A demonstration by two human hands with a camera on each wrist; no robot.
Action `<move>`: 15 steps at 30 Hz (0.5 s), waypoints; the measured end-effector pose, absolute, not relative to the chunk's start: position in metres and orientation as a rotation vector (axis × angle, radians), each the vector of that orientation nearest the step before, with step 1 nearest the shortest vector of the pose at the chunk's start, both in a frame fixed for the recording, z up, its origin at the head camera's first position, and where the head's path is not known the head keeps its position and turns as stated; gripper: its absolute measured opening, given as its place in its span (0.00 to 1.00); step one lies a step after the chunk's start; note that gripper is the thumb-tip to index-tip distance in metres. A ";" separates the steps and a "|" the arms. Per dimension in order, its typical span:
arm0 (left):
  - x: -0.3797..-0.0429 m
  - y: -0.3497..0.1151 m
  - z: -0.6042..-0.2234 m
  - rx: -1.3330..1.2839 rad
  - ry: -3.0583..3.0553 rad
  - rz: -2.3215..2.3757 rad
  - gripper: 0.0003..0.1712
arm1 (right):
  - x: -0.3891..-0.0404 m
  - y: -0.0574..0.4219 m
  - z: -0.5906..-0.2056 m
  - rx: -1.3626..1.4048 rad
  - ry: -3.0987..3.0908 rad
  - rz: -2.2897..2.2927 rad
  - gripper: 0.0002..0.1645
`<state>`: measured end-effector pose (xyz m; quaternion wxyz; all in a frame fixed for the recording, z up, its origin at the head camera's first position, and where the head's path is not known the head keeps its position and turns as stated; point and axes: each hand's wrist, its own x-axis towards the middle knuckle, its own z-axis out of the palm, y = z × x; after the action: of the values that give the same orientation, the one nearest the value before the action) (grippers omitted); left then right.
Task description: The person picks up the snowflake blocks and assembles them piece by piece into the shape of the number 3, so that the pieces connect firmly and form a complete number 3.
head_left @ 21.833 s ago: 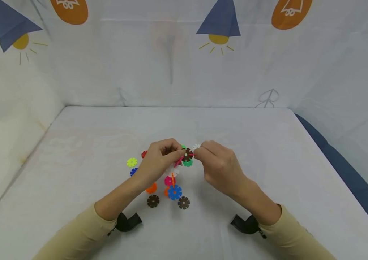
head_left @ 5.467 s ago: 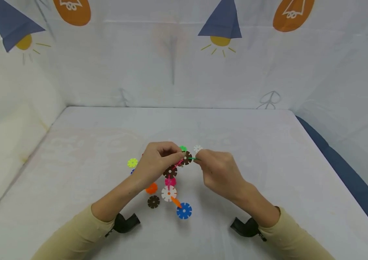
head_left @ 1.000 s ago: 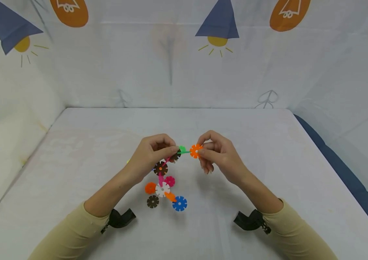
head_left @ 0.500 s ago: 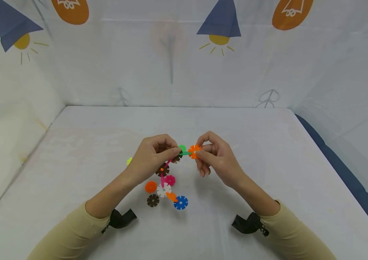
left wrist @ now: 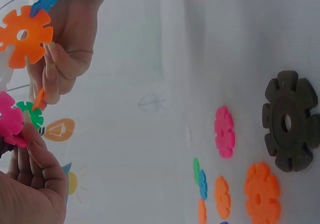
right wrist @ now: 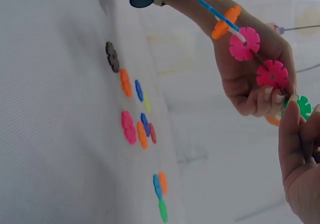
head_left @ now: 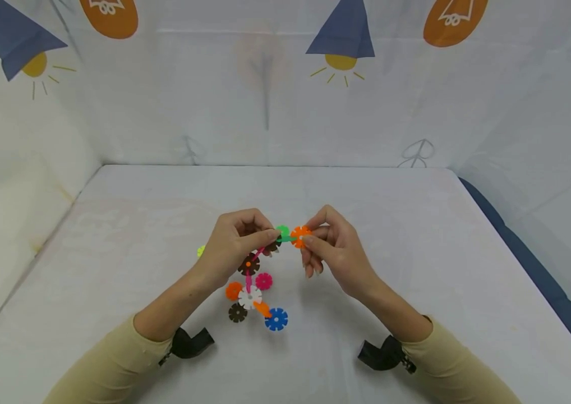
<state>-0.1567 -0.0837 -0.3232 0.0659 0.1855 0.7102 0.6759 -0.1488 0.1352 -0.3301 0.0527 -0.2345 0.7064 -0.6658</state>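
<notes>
Pinching the chain (head_left: 249, 269), the left hand (head_left: 235, 244) is apparently steadying it while the right hand (head_left: 337, 251) is pinching an orange disc (head_left: 298, 234).

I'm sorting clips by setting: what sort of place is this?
Probably a curtained-off tabletop booth: white sheeting printed with lamps hangs behind a white table bearing loose notched discs.

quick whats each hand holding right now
Left hand: pinching a half-hidden brown disc in the linked chain.
Right hand: pinching an orange disc.
</notes>
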 end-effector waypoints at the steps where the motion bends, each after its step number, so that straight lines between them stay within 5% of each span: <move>1: -0.157 -0.083 -0.324 0.553 2.132 2.048 0.07 | -0.148 0.135 -0.330 -0.710 2.150 -2.028 0.06; 15: -0.147 -0.082 -0.319 0.663 2.270 2.025 0.04 | -0.140 0.135 -0.325 -0.852 2.240 -2.023 0.03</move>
<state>-0.1471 -0.0818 -0.3185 0.0143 0.2130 0.7290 0.6503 -0.1395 0.1354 -0.3247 0.0028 -0.2718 0.7143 -0.6449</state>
